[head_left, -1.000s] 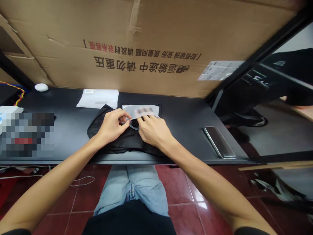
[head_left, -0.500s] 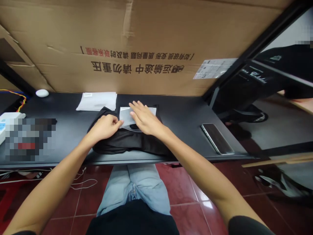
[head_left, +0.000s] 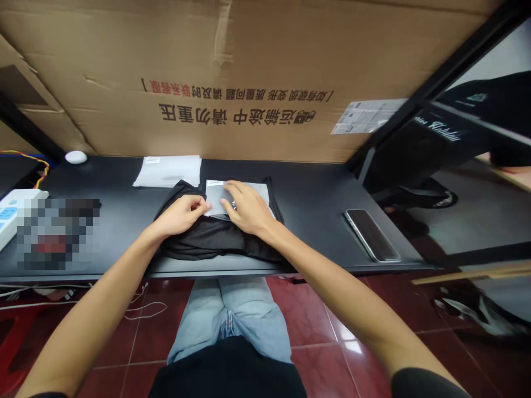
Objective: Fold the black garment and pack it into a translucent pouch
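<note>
A greyish translucent sheet (head_left: 215, 194) with a small white label lies on a black garment (head_left: 207, 240) spread over the table. My left hand (head_left: 182, 214) is closed at the sheet's left edge, thumb and forefinger pinched together on its near left corner. My right hand (head_left: 249, 209) rests palm down on the sheet's right part, fingers stretched out and slightly apart. A bit of white print shows beside the right thumb. The palm hides much of the sheet's right half.
A stack of white translucent sheets (head_left: 168, 171) lies behind the garment. A phone (head_left: 372, 235) is at the right, a white oval object (head_left: 76, 157) at the back left. A large cardboard box (head_left: 249, 50) walls off the back. A person in black (head_left: 468, 121) is at the right.
My right hand has slid a little towards me over the sheet. The sheet's near edge, bowed up before over a dark gap, now lies flatter. My left hand stays at the corner.
</note>
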